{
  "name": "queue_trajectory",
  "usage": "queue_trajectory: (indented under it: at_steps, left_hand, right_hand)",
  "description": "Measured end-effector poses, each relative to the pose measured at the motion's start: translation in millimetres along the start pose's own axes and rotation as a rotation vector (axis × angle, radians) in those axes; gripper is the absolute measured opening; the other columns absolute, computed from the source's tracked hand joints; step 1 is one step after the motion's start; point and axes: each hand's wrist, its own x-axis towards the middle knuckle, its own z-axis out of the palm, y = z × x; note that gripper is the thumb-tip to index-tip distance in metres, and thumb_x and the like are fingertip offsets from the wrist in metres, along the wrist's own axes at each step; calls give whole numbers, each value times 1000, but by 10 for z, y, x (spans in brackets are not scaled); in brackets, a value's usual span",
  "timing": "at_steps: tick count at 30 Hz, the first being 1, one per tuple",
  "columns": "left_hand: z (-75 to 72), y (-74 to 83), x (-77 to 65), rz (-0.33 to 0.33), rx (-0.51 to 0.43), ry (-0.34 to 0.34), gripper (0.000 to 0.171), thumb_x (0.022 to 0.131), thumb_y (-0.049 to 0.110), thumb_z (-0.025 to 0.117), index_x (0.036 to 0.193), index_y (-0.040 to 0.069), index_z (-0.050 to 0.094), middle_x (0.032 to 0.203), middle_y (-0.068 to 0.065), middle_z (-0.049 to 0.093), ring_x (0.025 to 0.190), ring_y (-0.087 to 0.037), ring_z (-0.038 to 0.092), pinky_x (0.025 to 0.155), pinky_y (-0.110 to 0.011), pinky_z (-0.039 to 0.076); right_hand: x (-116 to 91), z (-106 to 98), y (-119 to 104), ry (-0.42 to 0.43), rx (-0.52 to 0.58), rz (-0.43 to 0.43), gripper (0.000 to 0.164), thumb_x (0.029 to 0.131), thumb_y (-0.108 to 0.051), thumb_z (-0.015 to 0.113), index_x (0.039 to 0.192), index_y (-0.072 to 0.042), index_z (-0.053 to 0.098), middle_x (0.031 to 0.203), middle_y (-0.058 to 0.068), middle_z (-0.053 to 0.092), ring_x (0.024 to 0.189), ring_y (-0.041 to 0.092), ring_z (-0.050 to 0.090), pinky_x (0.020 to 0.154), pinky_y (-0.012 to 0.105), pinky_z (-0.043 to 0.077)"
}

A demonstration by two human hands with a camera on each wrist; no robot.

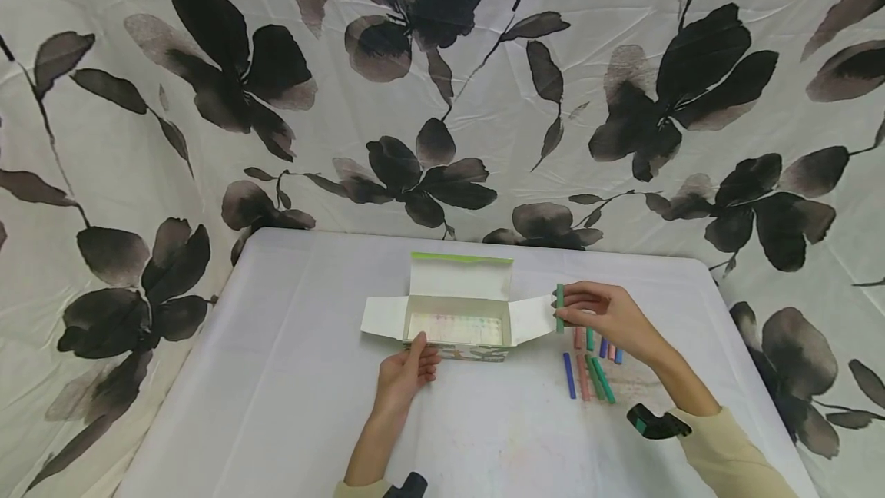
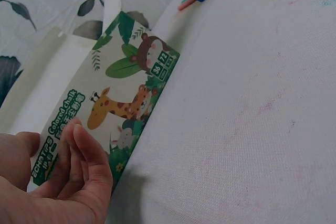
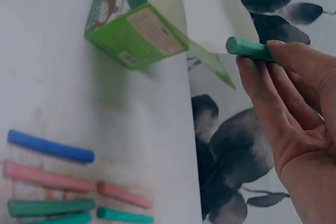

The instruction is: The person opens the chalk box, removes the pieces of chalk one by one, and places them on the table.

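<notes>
A cardboard box of colored chalk (image 1: 473,354) stands with its flaps spread, and chalk sticks (image 1: 456,328) lie along its inside. My left hand (image 1: 408,375) grips its front wall near the left corner, thumb at the rim and fingers against the printed front (image 2: 113,103). Just off the box's right flap, my right hand (image 1: 600,315) pinches a green chalk stick (image 3: 249,49) between thumb and fingertips. Below that hand lie loose sticks: a blue chalk (image 3: 51,146), a pink chalk (image 3: 47,177), a green chalk (image 3: 50,208) and several more.
A white cloth covers the table (image 1: 290,375), with coloured chalk smudges on its right side. Behind it hangs a flowered curtain (image 1: 512,98). The box's back flap (image 1: 461,277) stands raised, while its left flap (image 1: 384,317) and right flap (image 1: 534,319) stick out sideways.
</notes>
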Motion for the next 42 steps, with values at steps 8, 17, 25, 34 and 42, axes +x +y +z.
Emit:
queue_trajectory:
  at_steps: [8,17,25,34,42]
  left_hand:
    - [0,5,-3,-5,0,0,59,105,43,60,114,-14,65,95,-11,72,77,-10,62,68,-19,56]
    - [14,26,-16,-1,-10,3,58,104,43,61,113,-14,65,95,-12,72,76,-10,62,68,-19,56]
    - [7,11,-4,-5,-12,4,58,104,43,61,113,-14,66,93,-10,73,75,-9,62,67,-19,56]
    - [2,-10,13,-10,0,6,57,104,43,61,112,-13,67,95,-12,73,76,-10,61,67,-20,56]
    - [12,4,10,-9,-2,3,57,105,43,60,113,-13,67,95,-11,73,77,-10,61,67,-20,55]
  right_hand:
    - [-225,-90,196,45,21,51,47,98,-19,74,135,5,59,120,20,69,100,8,71,86,22,57]
    - [-461,-140,458,93,15,124,49,99,-22,72,135,8,58,121,21,68,99,6,70,84,22,57]
    - [-632,-162,695,117,25,221,55,98,-23,73,137,11,54,121,23,68,98,3,70,84,19,57]
    - [-827,-179,919,97,32,314,60,98,-25,73,139,13,52,124,24,68,99,6,70,83,22,57]
    - [-955,-177,1096,60,24,391,59,97,-21,74,137,16,51,118,21,71,97,13,71,80,26,59]
